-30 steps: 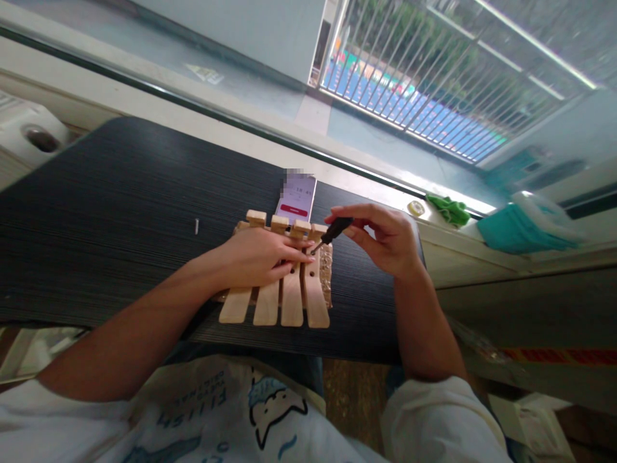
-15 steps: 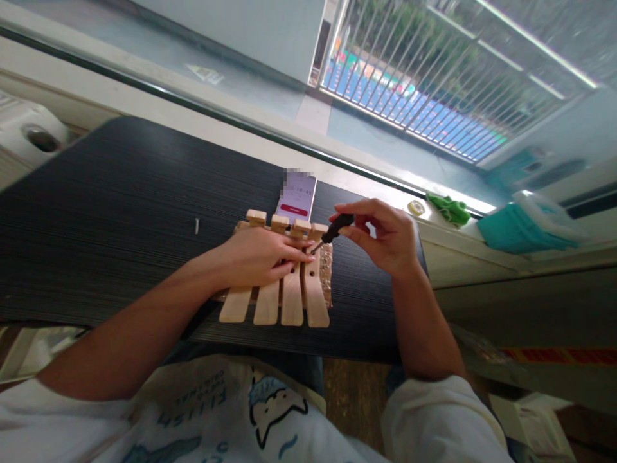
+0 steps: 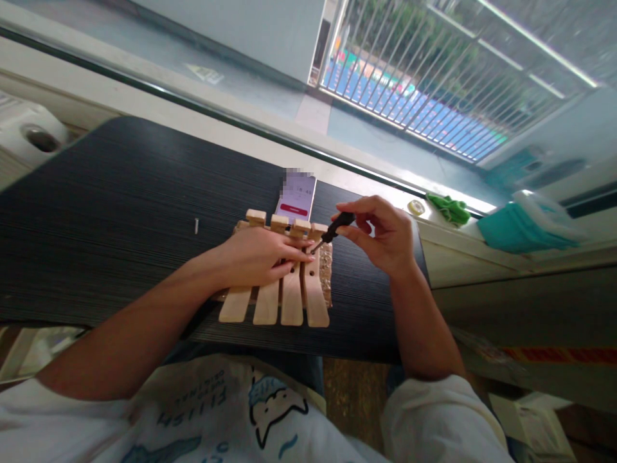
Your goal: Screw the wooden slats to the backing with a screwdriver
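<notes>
The wooden slat piece (image 3: 284, 283) lies flat on the dark table (image 3: 120, 212), just in front of the phone (image 3: 296, 196). The left hand (image 3: 255, 257) lies spread on top of the slats, fingers flat, pressing them down. The right hand (image 3: 385, 235) pinches a small screwdriver (image 3: 332, 230) by its black handle – its thin tip touches the slat on the right side of the piece. The wood looks light and stiff, so I think it would slide if not held down. The screwdriver looks thin and could slip off, so a firm pinch on the handle seems best. One loose screw (image 3: 196, 226) lies on the table, left of the slats.
</notes>
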{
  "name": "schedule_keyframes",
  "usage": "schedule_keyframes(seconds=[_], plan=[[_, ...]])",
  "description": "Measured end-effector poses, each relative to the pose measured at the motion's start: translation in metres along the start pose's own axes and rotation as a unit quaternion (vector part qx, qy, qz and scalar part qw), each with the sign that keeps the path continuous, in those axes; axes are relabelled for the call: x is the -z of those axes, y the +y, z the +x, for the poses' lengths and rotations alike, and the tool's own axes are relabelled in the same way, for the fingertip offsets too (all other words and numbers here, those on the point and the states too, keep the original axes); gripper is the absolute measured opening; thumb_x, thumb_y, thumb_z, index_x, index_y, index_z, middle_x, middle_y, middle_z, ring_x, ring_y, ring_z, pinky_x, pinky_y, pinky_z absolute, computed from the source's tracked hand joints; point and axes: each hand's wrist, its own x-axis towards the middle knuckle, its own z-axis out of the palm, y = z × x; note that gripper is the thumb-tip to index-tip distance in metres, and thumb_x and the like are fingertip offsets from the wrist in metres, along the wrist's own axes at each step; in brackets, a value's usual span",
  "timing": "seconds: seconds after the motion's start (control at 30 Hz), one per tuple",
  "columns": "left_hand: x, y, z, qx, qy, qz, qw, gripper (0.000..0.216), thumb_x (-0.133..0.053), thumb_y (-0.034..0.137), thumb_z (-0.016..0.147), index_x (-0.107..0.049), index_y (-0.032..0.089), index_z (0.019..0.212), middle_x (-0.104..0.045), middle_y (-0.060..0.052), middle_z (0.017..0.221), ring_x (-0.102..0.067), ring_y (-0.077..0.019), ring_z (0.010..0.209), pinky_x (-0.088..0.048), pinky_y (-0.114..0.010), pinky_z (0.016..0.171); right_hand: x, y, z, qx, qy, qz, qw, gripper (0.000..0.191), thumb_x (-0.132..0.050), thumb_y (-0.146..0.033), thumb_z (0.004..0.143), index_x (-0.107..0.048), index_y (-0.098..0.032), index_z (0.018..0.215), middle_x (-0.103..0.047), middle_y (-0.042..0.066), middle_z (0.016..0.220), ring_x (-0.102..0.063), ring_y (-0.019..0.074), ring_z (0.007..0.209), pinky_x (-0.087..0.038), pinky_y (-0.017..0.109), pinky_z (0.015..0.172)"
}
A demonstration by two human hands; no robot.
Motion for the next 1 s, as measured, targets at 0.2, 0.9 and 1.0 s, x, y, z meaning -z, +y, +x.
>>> schedule_keyframes(seconds=[0.2,0.9,1.0], plan=[[-0.001,0.0,0.001,-0.003,0.003,-0.001,1.0,0.045,-0.049,0.021,0.092,-0.063,0.04,0.13,-0.056,0.007,0.143,-0.061,-0.0209,0.126,-0.05,-0.035,0.103,-0.002,0.003,0.0,0.014,0.016,-0.001,1.0,0.024,-0.076,-0.041,0.08,-0.069,-0.026,0.097,-0.063,-0.005,0.073,-0.037,0.006,0.053,-0.035,0.026,0.049],[0.0,0.0,0.001,0.001,-0.005,-0.001,1.0,0.047,-0.05,0.02,0.091,-0.062,0.041,0.131,-0.054,0.009,0.144,-0.059,-0.0216,0.128,-0.05,-0.037,0.105,-0.013,0.009,-0.002,0.06,0.089,-0.037,0.994,0.027,-0.08,-0.031,0.076,-0.061,-0.029,0.096,-0.053,-0.009,0.069,-0.034,0.004,0.049,-0.029,0.024,0.043],[0.0,0.0,0.001,0.0,-0.003,0.001,1.0,0.046,-0.048,0.022,0.092,-0.063,0.04,0.131,-0.054,0.008,0.144,-0.059,-0.0217,0.129,-0.05,-0.038,0.105,-0.016,0.011,-0.003,0.09,0.1,-0.038,0.99,0.027,-0.079,-0.031,0.078,-0.061,-0.029,0.098,-0.056,-0.008,0.073,-0.036,0.0048,0.05,-0.03,0.024,0.043]])
